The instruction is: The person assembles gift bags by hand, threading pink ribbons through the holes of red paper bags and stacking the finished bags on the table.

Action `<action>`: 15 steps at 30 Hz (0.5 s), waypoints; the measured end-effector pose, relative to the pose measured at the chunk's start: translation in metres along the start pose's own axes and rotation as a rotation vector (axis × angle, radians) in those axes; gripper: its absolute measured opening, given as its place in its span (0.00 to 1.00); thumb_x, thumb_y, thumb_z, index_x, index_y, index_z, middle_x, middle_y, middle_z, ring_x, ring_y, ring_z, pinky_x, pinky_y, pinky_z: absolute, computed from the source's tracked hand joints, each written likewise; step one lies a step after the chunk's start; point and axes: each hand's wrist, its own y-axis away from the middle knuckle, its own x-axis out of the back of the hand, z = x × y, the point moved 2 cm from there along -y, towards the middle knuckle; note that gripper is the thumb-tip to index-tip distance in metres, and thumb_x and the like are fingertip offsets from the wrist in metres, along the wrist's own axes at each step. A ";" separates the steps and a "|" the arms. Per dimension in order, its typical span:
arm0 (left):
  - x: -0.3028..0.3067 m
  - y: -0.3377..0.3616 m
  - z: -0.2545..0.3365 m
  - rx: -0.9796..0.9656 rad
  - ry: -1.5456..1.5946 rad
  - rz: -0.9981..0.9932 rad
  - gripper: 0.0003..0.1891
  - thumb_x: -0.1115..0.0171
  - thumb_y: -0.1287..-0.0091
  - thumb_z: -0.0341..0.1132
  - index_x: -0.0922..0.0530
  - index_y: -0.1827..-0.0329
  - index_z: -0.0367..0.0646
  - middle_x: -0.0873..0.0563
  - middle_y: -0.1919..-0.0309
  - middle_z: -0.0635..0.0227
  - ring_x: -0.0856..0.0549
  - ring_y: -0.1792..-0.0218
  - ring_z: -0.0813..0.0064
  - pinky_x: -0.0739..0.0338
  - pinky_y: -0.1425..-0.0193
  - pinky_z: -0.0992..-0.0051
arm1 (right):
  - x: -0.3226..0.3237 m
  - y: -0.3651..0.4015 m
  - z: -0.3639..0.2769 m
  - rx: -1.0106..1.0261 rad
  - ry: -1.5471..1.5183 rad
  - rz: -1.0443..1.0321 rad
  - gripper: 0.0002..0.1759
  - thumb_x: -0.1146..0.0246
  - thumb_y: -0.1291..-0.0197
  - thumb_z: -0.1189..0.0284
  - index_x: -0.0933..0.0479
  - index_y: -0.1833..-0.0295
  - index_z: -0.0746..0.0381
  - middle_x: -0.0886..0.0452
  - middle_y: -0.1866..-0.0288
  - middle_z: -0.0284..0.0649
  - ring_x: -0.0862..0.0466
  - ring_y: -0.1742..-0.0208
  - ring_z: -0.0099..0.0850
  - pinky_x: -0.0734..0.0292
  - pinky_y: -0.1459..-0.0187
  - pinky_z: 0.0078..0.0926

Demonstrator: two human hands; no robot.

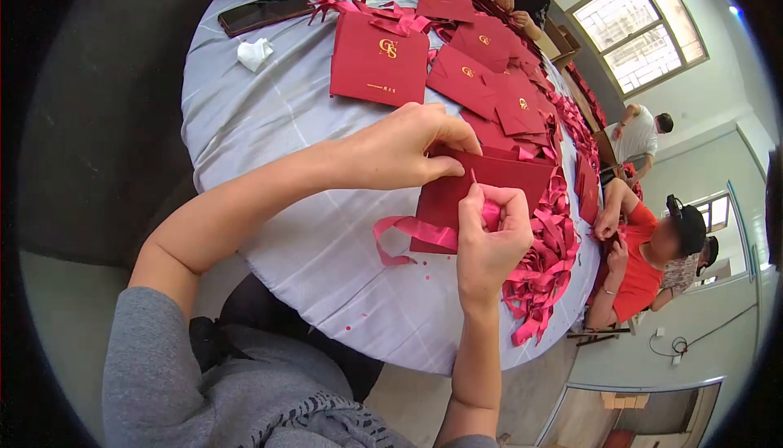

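A plain dark red paper bag [440,203] lies at the near side of the round table, in front of me. My left hand [416,150] is closed at its upper edge, thumb and fingers pinching there; part of the grip is hidden. With thumb and forefinger my right hand [493,240] pinches a pink ribbon [491,215], whose thin end points up against the bag. Another stretch of pink ribbon [395,240] loops out to the left of the bag. Just beyond my left hand lies a finished-looking red bag [379,60] with gold lettering.
Many red bags [465,73] pile up farther across the white-covered table [318,228]. A heap of pink ribbons [542,272] lies on the right. A phone [265,14] and a crumpled white tissue [254,55] rest at the far left. Other people sit around, one in an orange-red shirt [640,264].
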 end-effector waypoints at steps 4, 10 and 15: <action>-0.003 0.003 0.009 -0.056 -0.083 0.055 0.10 0.35 0.43 0.26 0.18 0.57 0.39 0.16 0.65 0.66 0.24 0.66 0.74 0.27 0.64 0.75 | 0.003 0.002 -0.004 0.022 0.035 0.006 0.06 0.35 0.46 0.80 0.27 0.70 0.66 0.28 0.81 0.28 0.35 0.81 0.13 0.37 0.79 0.15; -0.019 0.004 0.022 -0.236 -0.164 0.136 0.11 0.35 0.48 0.22 0.19 0.61 0.38 0.19 0.72 0.63 0.24 0.67 0.65 0.27 0.65 0.70 | 0.004 0.001 -0.009 0.068 0.134 0.053 0.07 0.35 0.46 0.81 0.28 0.70 0.66 0.30 0.82 0.32 0.34 0.82 0.18 0.36 0.79 0.21; -0.019 0.002 0.024 -0.312 -0.292 0.153 0.12 0.34 0.50 0.24 0.19 0.61 0.39 0.19 0.72 0.61 0.24 0.67 0.61 0.26 0.64 0.67 | 0.013 -0.005 -0.006 0.063 0.127 -0.103 0.07 0.36 0.43 0.78 0.28 0.66 0.66 0.27 0.75 0.41 0.28 0.77 0.31 0.31 0.72 0.29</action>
